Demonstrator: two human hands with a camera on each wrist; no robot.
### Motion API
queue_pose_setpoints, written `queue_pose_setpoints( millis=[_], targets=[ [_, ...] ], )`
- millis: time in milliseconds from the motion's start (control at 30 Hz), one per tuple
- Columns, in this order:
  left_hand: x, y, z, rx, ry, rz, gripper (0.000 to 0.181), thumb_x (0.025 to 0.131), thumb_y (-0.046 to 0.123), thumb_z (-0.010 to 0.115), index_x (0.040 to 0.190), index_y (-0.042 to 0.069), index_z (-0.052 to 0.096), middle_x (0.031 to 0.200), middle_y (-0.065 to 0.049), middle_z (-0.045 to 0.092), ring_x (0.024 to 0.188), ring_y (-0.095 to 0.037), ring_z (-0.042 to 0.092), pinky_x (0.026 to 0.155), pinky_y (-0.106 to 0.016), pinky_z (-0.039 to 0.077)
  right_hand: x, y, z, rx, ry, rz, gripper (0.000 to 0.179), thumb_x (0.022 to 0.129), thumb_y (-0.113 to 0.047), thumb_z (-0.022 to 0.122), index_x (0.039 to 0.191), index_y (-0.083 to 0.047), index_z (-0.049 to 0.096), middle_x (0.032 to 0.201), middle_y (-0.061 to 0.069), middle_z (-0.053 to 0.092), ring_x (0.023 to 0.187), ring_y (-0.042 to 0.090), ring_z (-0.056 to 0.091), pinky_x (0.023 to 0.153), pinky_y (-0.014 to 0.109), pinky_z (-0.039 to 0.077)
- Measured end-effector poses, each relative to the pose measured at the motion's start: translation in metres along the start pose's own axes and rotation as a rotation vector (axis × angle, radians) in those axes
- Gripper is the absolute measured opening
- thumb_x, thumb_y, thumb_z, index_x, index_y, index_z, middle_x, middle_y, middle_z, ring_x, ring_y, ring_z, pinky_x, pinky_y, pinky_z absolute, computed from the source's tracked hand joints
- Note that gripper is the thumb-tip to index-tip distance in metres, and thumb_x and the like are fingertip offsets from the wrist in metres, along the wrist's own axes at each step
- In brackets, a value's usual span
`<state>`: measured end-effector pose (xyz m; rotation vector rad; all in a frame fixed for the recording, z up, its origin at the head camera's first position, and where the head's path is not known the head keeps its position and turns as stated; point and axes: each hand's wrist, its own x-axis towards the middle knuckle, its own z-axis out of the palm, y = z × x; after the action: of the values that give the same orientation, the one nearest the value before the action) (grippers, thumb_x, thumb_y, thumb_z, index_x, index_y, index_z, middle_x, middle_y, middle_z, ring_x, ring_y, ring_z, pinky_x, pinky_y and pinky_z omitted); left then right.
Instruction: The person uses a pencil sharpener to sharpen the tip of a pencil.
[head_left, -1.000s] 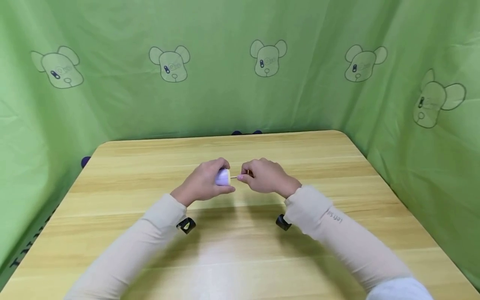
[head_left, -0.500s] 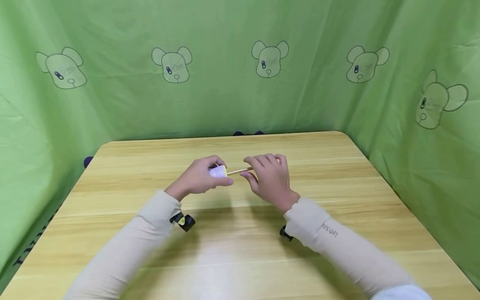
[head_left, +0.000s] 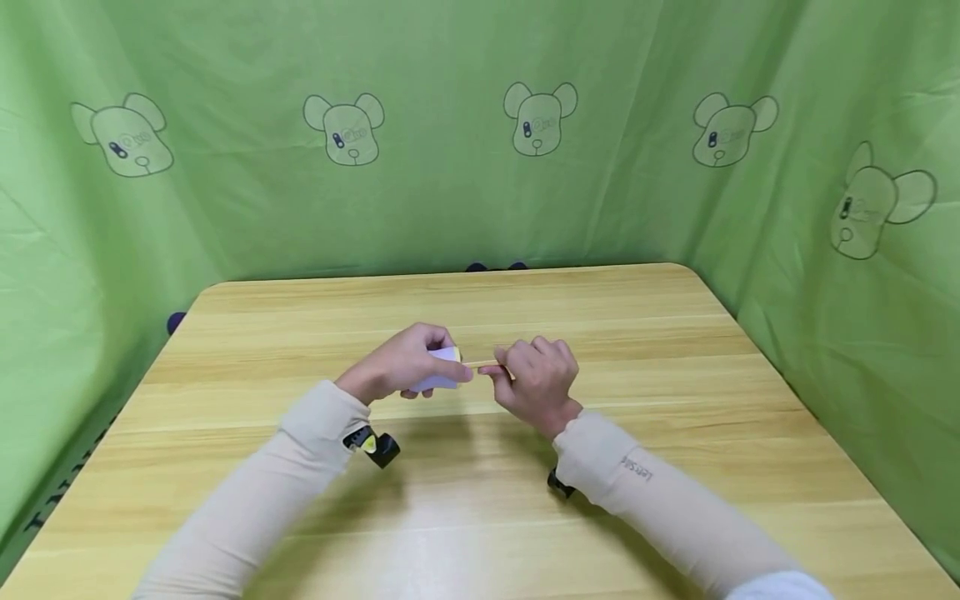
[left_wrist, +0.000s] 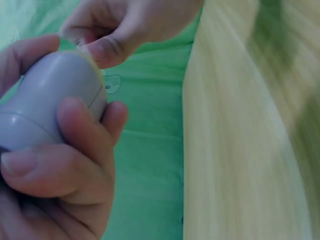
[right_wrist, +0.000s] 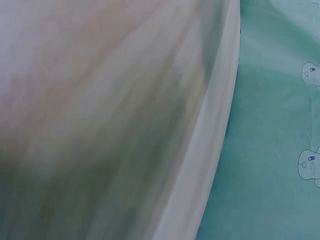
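Observation:
My left hand (head_left: 401, 362) grips a lavender, rounded pencil sharpener (left_wrist: 55, 95) with a yellow rim at one end. In the left wrist view its fingers wrap the smooth body, which has a thin seam line. A slim yellowish pencil (head_left: 482, 363) runs from the yellow end toward the right. My right hand (head_left: 538, 379) pinches the pencil's other side, fingers curled over it and thumb below; most of that end is hidden. Seen from the left wrist, the right hand (left_wrist: 132, 22) is close to the sharpener's yellow end. The right wrist view shows neither hand.
Both hands are above a light wood-grain table (head_left: 480, 517). Green cloth (head_left: 442, 208) with bear-head drawings hangs behind it and along the sides. Small black wrist devices, such as the left one (head_left: 385, 450), sit beneath the sleeves.
The right hand's fingers loosened and spread on the pencil half a second ago, then curled in again as the hand dropped slightly. The left hand has tilted the sharpener, its thumb now across it.

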<state>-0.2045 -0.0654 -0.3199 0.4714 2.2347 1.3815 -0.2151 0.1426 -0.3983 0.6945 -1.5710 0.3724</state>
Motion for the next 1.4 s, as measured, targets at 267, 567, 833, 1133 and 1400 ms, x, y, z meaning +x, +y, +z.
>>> queue_pose_setpoints(
  millis=[267, 567, 833, 1133, 1400],
  targets=[
    [0.006, -0.008, 0.008, 0.251, 0.150, 0.172, 0.034, 0.074, 0.026, 0.078, 0.092, 0.007, 0.057, 0.079, -0.008, 0.059, 0.063, -0.018, 0.055, 0.050, -0.029, 0.048, 0.017, -0.002, -0.014, 0.107, -0.430, 0.213, 0.054, 0.095, -0.057, 0.047, 0.061, -0.016, 0.052, 0.046, -0.006, 0.044, 0.035, 0.010, 0.029, 0.036, 0.026, 0.017],
    [0.009, -0.021, 0.026, 0.670, 0.300, 0.498, 0.040, 0.073, 0.025, 0.079, 0.100, 0.003, 0.059, 0.086, -0.004, 0.061, 0.069, -0.015, 0.056, 0.056, -0.022, 0.048, 0.068, 0.015, -0.026, 0.353, -1.453, 0.823, 0.041, 0.094, -0.040, 0.058, 0.063, -0.017, 0.045, 0.056, -0.005, 0.039, 0.050, 0.011, 0.034, 0.046, 0.027, 0.027],
    [0.009, -0.005, 0.005, 0.325, 0.192, 0.211, 0.042, 0.075, 0.030, 0.081, 0.100, 0.006, 0.057, 0.083, -0.007, 0.059, 0.068, -0.020, 0.058, 0.055, -0.031, 0.051, 0.049, 0.015, -0.029, 0.316, -0.844, 0.469, 0.025, 0.089, -0.034, 0.070, 0.087, -0.010, 0.067, 0.083, 0.003, 0.064, 0.074, 0.021, 0.060, 0.063, 0.036, 0.049],
    [0.005, 0.006, -0.009, 0.165, 0.049, 0.108, 0.039, 0.080, 0.034, 0.078, 0.098, 0.007, 0.056, 0.084, -0.010, 0.060, 0.062, -0.020, 0.055, 0.045, -0.028, 0.044, 0.003, 0.015, -0.009, 0.276, -0.185, 0.077, 0.039, 0.096, -0.038, 0.059, 0.090, 0.000, 0.065, 0.083, 0.012, 0.061, 0.072, 0.028, 0.057, 0.061, 0.041, 0.044],
    [0.004, 0.006, -0.007, 0.008, -0.078, 0.009, 0.034, 0.083, 0.031, 0.074, 0.092, 0.004, 0.055, 0.077, -0.013, 0.060, 0.053, -0.018, 0.050, 0.040, -0.025, 0.033, -0.009, 0.009, 0.005, 0.108, 0.086, -0.021, 0.045, 0.091, -0.045, 0.064, 0.070, -0.005, 0.063, 0.064, 0.005, 0.061, 0.050, 0.021, 0.053, 0.048, 0.035, 0.038]
  ],
)
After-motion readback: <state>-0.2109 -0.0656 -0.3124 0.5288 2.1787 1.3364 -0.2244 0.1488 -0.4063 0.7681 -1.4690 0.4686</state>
